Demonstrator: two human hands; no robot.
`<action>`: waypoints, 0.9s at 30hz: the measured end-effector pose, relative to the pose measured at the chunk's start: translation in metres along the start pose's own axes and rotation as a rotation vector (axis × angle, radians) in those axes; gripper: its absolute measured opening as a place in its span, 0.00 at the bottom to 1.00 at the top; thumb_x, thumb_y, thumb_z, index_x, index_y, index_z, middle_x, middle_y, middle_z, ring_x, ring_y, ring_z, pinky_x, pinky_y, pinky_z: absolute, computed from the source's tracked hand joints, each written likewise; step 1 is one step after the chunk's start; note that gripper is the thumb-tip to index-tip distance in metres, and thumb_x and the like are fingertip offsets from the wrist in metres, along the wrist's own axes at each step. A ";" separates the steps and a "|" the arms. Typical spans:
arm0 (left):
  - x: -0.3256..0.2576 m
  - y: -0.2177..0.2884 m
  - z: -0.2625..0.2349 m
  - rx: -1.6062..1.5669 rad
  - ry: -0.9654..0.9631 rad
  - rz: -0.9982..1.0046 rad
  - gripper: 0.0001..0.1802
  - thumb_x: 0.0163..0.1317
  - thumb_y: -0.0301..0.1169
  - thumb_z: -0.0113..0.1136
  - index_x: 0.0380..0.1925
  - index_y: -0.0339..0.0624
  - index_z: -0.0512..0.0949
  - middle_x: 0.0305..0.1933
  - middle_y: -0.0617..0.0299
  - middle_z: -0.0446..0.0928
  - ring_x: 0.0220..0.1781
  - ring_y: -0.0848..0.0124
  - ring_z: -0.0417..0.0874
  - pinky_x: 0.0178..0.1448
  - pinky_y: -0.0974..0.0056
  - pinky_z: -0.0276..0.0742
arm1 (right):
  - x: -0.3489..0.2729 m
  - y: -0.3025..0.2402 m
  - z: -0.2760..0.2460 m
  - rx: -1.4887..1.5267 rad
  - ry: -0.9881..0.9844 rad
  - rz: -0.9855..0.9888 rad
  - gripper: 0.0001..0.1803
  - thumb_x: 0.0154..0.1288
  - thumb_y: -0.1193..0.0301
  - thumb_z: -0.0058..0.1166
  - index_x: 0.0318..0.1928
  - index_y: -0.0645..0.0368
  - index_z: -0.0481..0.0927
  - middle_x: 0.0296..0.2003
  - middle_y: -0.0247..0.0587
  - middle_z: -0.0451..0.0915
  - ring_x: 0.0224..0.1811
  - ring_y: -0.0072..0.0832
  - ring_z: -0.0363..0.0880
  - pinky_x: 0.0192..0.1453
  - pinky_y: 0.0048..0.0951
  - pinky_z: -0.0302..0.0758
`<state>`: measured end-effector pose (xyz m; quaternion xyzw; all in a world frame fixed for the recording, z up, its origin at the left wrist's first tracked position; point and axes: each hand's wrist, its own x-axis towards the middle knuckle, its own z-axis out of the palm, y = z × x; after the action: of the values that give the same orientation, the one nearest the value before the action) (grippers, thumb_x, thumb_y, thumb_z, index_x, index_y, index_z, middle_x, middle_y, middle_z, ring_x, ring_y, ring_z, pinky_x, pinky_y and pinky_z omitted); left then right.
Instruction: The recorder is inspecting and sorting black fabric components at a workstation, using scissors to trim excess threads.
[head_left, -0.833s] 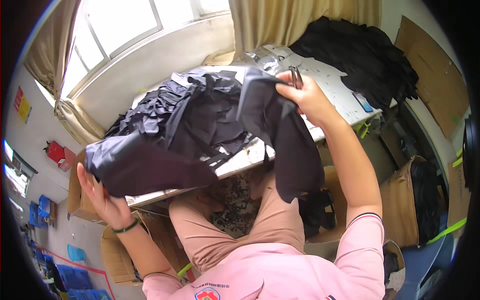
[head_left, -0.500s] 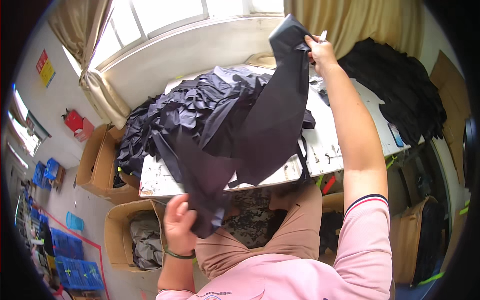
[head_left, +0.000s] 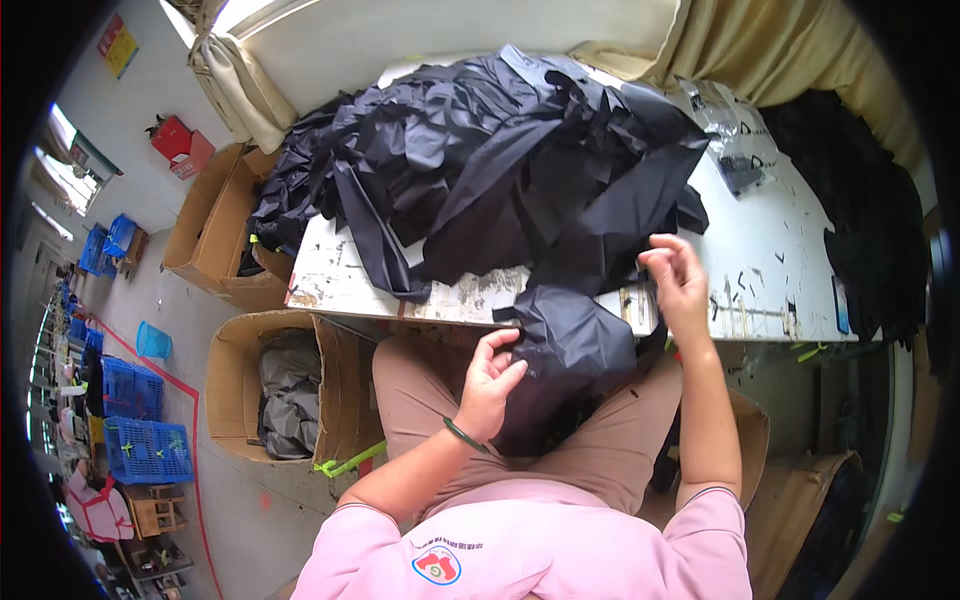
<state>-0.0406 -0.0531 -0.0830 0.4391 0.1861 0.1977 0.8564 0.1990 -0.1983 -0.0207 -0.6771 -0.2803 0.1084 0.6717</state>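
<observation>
A black fabric piece (head_left: 578, 335) droops over the table's front edge towards my lap, creased across its middle. At its left edge is my left hand (head_left: 488, 378), with curled fingers and thumb closed on the cloth; the exact grip is partly hidden. My right hand (head_left: 680, 290) is raised above the table edge, right of that piece, its fingers bent inward. What it holds, if anything, cannot be made out. Behind both hands a large heap of black fabric pieces (head_left: 450, 150) covers much of the white table (head_left: 335, 275).
Clear plastic bags (head_left: 712, 112) lie right of the heap, and a phone (head_left: 840, 305) lies by more dark fabric (head_left: 850, 200). Cardboard boxes (head_left: 222, 215) stand at the table's left; an open carton (head_left: 232, 385) with grey fabric stands below. Blue crates (head_left: 150, 450) are on the floor.
My right hand has come down from high over the heap to the table's front edge. The stretched fabric is lowered, and my left hand has moved right and up. The view has tilted down.
</observation>
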 end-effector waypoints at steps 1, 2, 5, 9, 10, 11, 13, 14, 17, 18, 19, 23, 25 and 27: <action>0.003 0.002 0.001 0.024 -0.002 0.002 0.24 0.61 0.17 0.53 0.58 0.40 0.64 0.46 0.60 0.77 0.47 0.77 0.76 0.55 0.72 0.71 | -0.035 -0.007 0.011 0.058 -0.083 0.090 0.20 0.66 0.70 0.56 0.56 0.59 0.71 0.43 0.37 0.79 0.39 0.15 0.74 0.44 0.17 0.70; 0.005 0.004 0.008 -0.012 -0.016 0.004 0.24 0.61 0.17 0.53 0.58 0.40 0.64 0.45 0.60 0.77 0.46 0.78 0.76 0.54 0.74 0.70 | -0.060 0.001 0.017 0.019 -0.127 0.099 0.24 0.66 0.67 0.57 0.60 0.58 0.67 0.46 0.38 0.79 0.35 0.12 0.70 0.40 0.14 0.67; 0.009 0.006 0.020 -0.010 -0.060 -0.023 0.26 0.62 0.17 0.53 0.59 0.42 0.62 0.46 0.59 0.77 0.47 0.76 0.77 0.55 0.71 0.72 | -0.102 0.029 0.025 0.068 -0.182 0.305 0.37 0.61 0.67 0.63 0.66 0.56 0.59 0.52 0.43 0.77 0.42 0.17 0.73 0.48 0.19 0.68; 0.005 0.007 0.029 0.027 -0.100 -0.017 0.26 0.62 0.17 0.52 0.60 0.43 0.61 0.46 0.58 0.77 0.48 0.75 0.77 0.55 0.70 0.73 | -0.121 0.035 0.018 0.324 -0.135 0.581 0.38 0.61 0.64 0.63 0.66 0.57 0.58 0.42 0.40 0.80 0.33 0.15 0.72 0.37 0.17 0.68; 0.003 0.008 0.030 0.035 -0.106 -0.004 0.25 0.62 0.16 0.51 0.59 0.43 0.62 0.46 0.58 0.76 0.48 0.75 0.77 0.55 0.70 0.72 | -0.124 0.034 0.013 0.326 -0.132 0.583 0.38 0.61 0.64 0.63 0.66 0.57 0.58 0.42 0.40 0.80 0.33 0.15 0.72 0.37 0.17 0.68; 0.003 0.007 0.027 0.036 -0.105 -0.006 0.25 0.62 0.16 0.51 0.59 0.43 0.62 0.46 0.58 0.76 0.48 0.75 0.77 0.55 0.70 0.72 | -0.127 0.033 0.008 0.367 -0.122 0.624 0.38 0.60 0.66 0.64 0.66 0.57 0.58 0.39 0.40 0.80 0.27 0.13 0.69 0.31 0.15 0.66; 0.004 0.004 0.022 0.095 -0.140 0.052 0.24 0.63 0.17 0.50 0.59 0.43 0.64 0.47 0.59 0.76 0.48 0.76 0.76 0.55 0.71 0.72 | -0.135 0.032 0.004 0.406 -0.103 0.666 0.38 0.59 0.68 0.64 0.66 0.58 0.58 0.36 0.40 0.81 0.21 0.11 0.67 0.25 0.13 0.63; 0.004 0.003 0.021 0.094 -0.148 0.062 0.23 0.63 0.16 0.51 0.58 0.43 0.66 0.47 0.60 0.75 0.47 0.76 0.76 0.55 0.72 0.71 | -0.140 0.032 0.004 0.343 -0.142 0.593 0.38 0.58 0.70 0.65 0.66 0.57 0.59 0.34 0.37 0.80 0.20 0.10 0.64 0.23 0.12 0.60; -0.001 0.012 0.024 0.104 -0.135 0.063 0.23 0.62 0.16 0.52 0.57 0.42 0.67 0.48 0.61 0.75 0.48 0.77 0.75 0.56 0.72 0.70 | -0.137 0.002 0.008 0.287 -0.215 0.666 0.33 0.56 0.74 0.64 0.62 0.58 0.65 0.29 0.28 0.75 0.22 0.09 0.63 0.22 0.12 0.59; -0.001 0.012 0.024 0.119 -0.132 0.065 0.25 0.60 0.15 0.53 0.59 0.40 0.67 0.50 0.60 0.74 0.49 0.76 0.75 0.57 0.72 0.69 | -0.136 0.003 0.005 0.222 -0.146 0.569 0.31 0.56 0.74 0.65 0.60 0.58 0.67 0.28 0.26 0.73 0.24 0.09 0.63 0.26 0.13 0.61; -0.002 0.013 0.024 0.118 -0.137 0.059 0.25 0.60 0.15 0.53 0.59 0.40 0.67 0.50 0.60 0.74 0.49 0.76 0.75 0.57 0.72 0.69 | -0.134 0.004 0.003 0.156 -0.078 0.472 0.29 0.56 0.75 0.65 0.57 0.59 0.69 0.26 0.24 0.71 0.27 0.10 0.64 0.31 0.14 0.62; -0.012 0.026 0.024 0.204 -0.372 0.050 0.28 0.57 0.13 0.57 0.59 0.38 0.69 0.51 0.61 0.75 0.52 0.76 0.75 0.59 0.72 0.69 | -0.123 -0.001 -0.007 0.057 -0.002 0.307 0.17 0.58 0.78 0.61 0.48 0.62 0.75 0.25 0.21 0.68 0.25 0.09 0.62 0.30 0.12 0.59; -0.011 0.026 0.017 0.371 -0.385 0.035 0.24 0.56 0.12 0.58 0.54 0.37 0.73 0.50 0.61 0.76 0.51 0.76 0.75 0.58 0.71 0.70 | -0.118 -0.003 -0.012 0.020 -0.004 0.302 0.15 0.57 0.77 0.62 0.45 0.62 0.77 0.25 0.21 0.68 0.25 0.09 0.62 0.31 0.13 0.59; -0.012 0.025 0.017 0.349 -0.345 0.011 0.22 0.56 0.12 0.58 0.52 0.36 0.75 0.47 0.62 0.77 0.48 0.77 0.77 0.54 0.73 0.73 | -0.114 -0.002 -0.016 -0.276 -0.008 0.249 0.12 0.56 0.76 0.63 0.42 0.59 0.79 0.21 0.27 0.68 0.26 0.10 0.64 0.28 0.16 0.60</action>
<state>-0.0471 -0.0571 -0.0515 0.6085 0.0662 0.0895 0.7857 0.1130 -0.2717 -0.0443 -0.7920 -0.2092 0.1539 0.5525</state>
